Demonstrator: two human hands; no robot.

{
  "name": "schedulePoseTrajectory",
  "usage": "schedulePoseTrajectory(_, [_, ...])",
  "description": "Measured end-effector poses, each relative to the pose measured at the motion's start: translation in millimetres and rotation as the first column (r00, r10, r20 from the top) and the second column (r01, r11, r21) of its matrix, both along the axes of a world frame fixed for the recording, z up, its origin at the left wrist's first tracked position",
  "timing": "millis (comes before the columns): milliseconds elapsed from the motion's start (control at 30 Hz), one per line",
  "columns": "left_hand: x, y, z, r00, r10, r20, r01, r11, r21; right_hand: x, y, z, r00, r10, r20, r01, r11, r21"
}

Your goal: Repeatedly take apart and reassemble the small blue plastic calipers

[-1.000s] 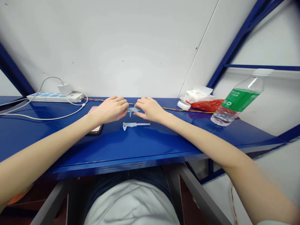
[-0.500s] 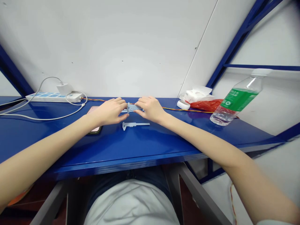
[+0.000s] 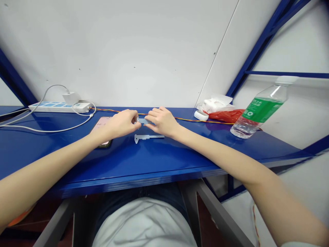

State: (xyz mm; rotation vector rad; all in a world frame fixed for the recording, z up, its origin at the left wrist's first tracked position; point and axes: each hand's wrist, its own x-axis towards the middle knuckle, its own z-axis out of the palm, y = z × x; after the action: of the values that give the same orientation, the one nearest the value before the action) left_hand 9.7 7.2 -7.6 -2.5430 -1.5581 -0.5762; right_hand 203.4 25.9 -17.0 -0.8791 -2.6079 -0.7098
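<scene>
Above the blue desk, my left hand [image 3: 123, 122] and my right hand [image 3: 162, 120] come together, both pinching a pale blue plastic vernier caliper [image 3: 143, 120]. Most of that caliper is hidden by my fingers. Just below my hands, a second pale plastic caliper [image 3: 148, 137] lies flat on the desk, and neither hand touches it. A smartphone [image 3: 102, 129] lies under my left wrist, its screen showing digits.
The blue metal desk [image 3: 180, 151] has a power strip [image 3: 59, 107] and white cables at left. A thin orange-yellow wire [image 3: 180, 118] runs along the back. At right are a white round device [image 3: 201, 115], tissues [image 3: 216, 103], a red bag [image 3: 226, 116] and a green-labelled water bottle [image 3: 258, 113].
My hands have drawn closer together and turned the held caliper, so less of it shows. The caliper on the desk has not moved.
</scene>
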Motion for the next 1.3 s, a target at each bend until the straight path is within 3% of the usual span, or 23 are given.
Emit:
schedulePoseTrajectory(333, [-8.2,4.7,7.4,0.993,0.046,0.106,-0.038,0.997,-0.068,4.5,4.4,2.6,0.996,-0.035,-0.086,0.032,0.999,-0.030])
schedulePoseTrajectory(467, [-20.3,9.2,9.6,0.991,0.133,-0.018,-0.131,0.989,0.073,11.2,12.1,2.4,0.985,-0.093,-0.143,0.086,0.995,-0.057])
schedulePoseTrajectory(533, [-20.5,8.2,8.3,0.995,0.077,-0.064,-0.071,0.992,0.100,11.4,11.9,2.8,0.980,-0.101,-0.171,0.089,0.993,-0.074])
schedulePoseTrajectory(667, [-10.8,1.8,3.7,0.982,-0.165,-0.090,0.166,0.986,0.003,5.8,2.2,5.7,0.979,-0.097,-0.179,0.068,0.984,-0.163])
schedulePoseTrajectory(800, [-8.3,2.5,1.5,0.977,-0.155,-0.149,0.150,0.988,-0.041,1.6,-7.6,8.9,0.977,-0.146,-0.155,0.085,0.935,-0.346])
schedulePoseTrajectory(933, [-16.5,13.1,-1.7,0.950,-0.085,-0.300,0.087,0.996,-0.006,3.1,-9.9,10.2,0.992,-0.091,-0.092,0.027,0.839,-0.543])
schedulePoseTrajectory(1033, [-21.0,21.3,-5.0,0.917,-0.038,-0.397,0.049,0.999,0.019,7.5,-6.0,11.7,0.989,-0.099,-0.107,0.018,0.809,-0.588])
schedulePoseTrajectory(1167, [-22.7,28.8,-7.1,0.897,0.002,-0.441,-0.016,1.000,-0.026,19.3,8.8,13.6,0.969,-0.244,-0.045,0.198,0.869,-0.454])
schedulePoseTrajectory(1300, [-23.6,33.9,-7.1,0.884,-0.002,-0.468,-0.044,0.995,-0.087,33.9,27.7,11.6,0.912,-0.397,0.103,0.406,0.834,-0.374])
